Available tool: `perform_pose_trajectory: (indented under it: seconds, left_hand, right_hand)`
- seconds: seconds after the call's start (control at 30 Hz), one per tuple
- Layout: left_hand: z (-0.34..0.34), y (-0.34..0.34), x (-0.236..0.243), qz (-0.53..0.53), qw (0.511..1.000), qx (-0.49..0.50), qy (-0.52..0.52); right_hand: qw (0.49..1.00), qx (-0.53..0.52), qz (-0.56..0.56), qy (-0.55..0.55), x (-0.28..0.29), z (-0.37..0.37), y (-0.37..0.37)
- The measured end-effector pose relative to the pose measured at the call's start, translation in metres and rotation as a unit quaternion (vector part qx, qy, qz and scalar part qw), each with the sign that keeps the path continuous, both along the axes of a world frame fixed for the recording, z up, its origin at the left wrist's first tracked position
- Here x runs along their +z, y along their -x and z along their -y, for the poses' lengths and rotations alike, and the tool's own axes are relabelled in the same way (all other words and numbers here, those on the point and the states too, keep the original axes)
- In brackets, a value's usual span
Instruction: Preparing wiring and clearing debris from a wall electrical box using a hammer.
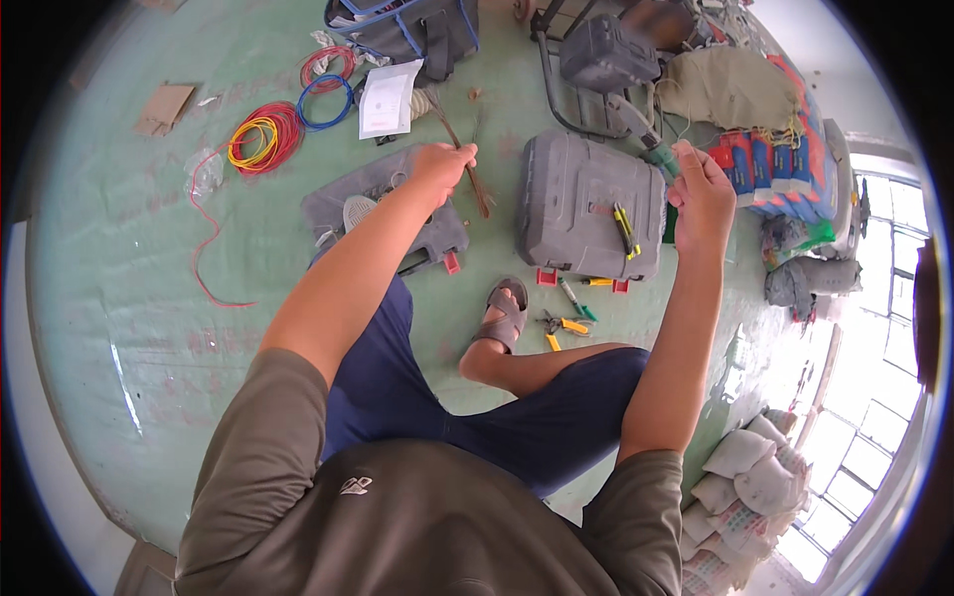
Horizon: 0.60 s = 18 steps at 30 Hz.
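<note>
My left hand (444,171) is closed around a few thin brown strands (481,197), which look like wires and stick out above and below the fist. Raised further right, my right hand (702,187) has its thumb and fingers pinched together; whatever is between them is too small to make out. Below my left hand lies a grey tool case (333,204) with loose items on top. Between the hands a second grey tool case (571,199) rests on the floor, a yellow-and-black cutter knife (625,230) on its lid.
Yellow-handled pliers (573,326) and a green-handled screwdriver (580,309) lie near my sandalled foot (505,316). Coils of red wire (288,139) and blue wire (326,121) are at left, beside a tool bag (407,40). A metal trolley (550,74) and stacked sacks (750,477) stand right.
</note>
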State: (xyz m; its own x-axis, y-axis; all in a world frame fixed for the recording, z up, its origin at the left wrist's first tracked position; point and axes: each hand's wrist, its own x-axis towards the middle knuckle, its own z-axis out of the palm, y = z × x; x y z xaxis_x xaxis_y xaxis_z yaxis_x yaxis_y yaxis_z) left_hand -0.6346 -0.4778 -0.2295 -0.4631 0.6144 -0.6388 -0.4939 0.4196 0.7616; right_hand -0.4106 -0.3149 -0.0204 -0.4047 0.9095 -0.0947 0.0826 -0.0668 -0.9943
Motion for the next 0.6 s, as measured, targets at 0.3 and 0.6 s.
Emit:
perform_pose_trajectory:
  seconds: [0.3,0.6]
  left_hand:
    - [-0.034,0.006,0.007,-0.237,0.965,-0.085,0.076]
    - [0.013,-0.052,0.115,-0.314,0.886,-0.244,-0.239]
  right_hand:
    - [0.990,-0.007,0.130,-0.053,0.001,0.008,-0.010]
    - [0.886,0.335,0.285,-0.148,-0.020,0.024,0.041]
